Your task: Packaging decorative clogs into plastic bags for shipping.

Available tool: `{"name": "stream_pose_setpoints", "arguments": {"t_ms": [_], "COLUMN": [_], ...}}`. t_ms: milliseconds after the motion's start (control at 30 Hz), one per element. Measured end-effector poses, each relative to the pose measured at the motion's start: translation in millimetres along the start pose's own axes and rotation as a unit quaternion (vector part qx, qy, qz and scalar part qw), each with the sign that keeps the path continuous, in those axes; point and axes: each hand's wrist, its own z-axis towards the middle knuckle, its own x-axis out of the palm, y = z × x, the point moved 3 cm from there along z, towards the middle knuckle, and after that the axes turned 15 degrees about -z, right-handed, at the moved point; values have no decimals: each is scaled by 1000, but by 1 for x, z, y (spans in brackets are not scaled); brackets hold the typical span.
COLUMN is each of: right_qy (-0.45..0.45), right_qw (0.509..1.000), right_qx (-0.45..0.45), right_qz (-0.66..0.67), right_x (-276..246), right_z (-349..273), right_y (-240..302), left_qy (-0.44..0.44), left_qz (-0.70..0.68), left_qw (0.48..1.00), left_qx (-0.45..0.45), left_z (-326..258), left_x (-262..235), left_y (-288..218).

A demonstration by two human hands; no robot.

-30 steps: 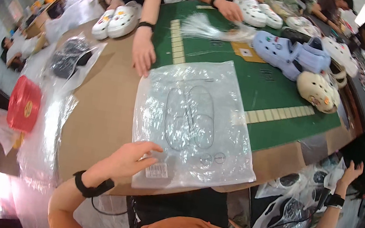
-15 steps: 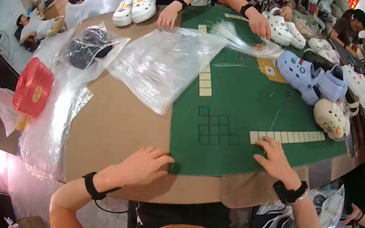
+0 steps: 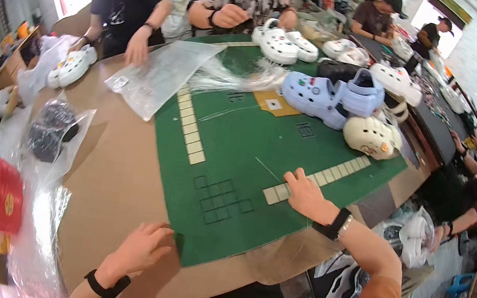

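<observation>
My right hand [image 3: 307, 196] is over the near end of a row of cream tile-like rectangles [image 3: 330, 176] on the green mat [image 3: 237, 155]. Its thumb and forefinger are drawn together at one end of a thin clear strand [image 3: 268, 169], which stretches up and leftward from them; the contact itself is small. At the mat's near left edge, my left hand [image 3: 140, 248] rests with loosely bent fingers, holding nothing that I can see. Farther off lies a loose bundle of clear strands [image 3: 234, 79], with a clear plastic bag [image 3: 159, 76] beside it.
Light-blue clogs [image 3: 316, 97], a cream clog [image 3: 370, 137] and white clogs [image 3: 278, 45] stand along the far and right side. A red roll [image 3: 3, 193] and a bagged black item [image 3: 51, 130] are at left. A co-worker's hand [image 3: 137, 49] is by the bag.
The view has swung to the right. Across the table, a co-worker's hand has lifted from the strand bundle. My right hand stays by the row, and the strand at its fingers now points leftward.
</observation>
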Motion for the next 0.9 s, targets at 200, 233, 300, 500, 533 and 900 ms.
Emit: {"name": "stream_pose_setpoints", "arguments": {"t_ms": [200,233,300,500,533,900], "right_qy": [22,18,-12,-87,-92,-255], "right_qw": [998,998,998,994,994,948], "right_qx": [57,64,46,47,23,182], "right_qz": [-18,-22,36,52,48,-51], "right_x": [15,11,0,-36,-35,-141], "right_z": [3,9,24,85,91,87], "right_y": [-48,-52,-51,-55,-58,-207], "left_qy": [-79,-94,-94,-83,-83,-39], "left_qz": [75,75,65,-1,-11,-23], "left_qw": [994,992,993,995,995,997], "left_qx": [-11,-29,-31,-51,-50,-65], "left_z": [10,10,11,17,19,44], "left_x": [-22,-27,-34,-44,-44,-44], "left_y": [37,44,51,55,54,48]}}
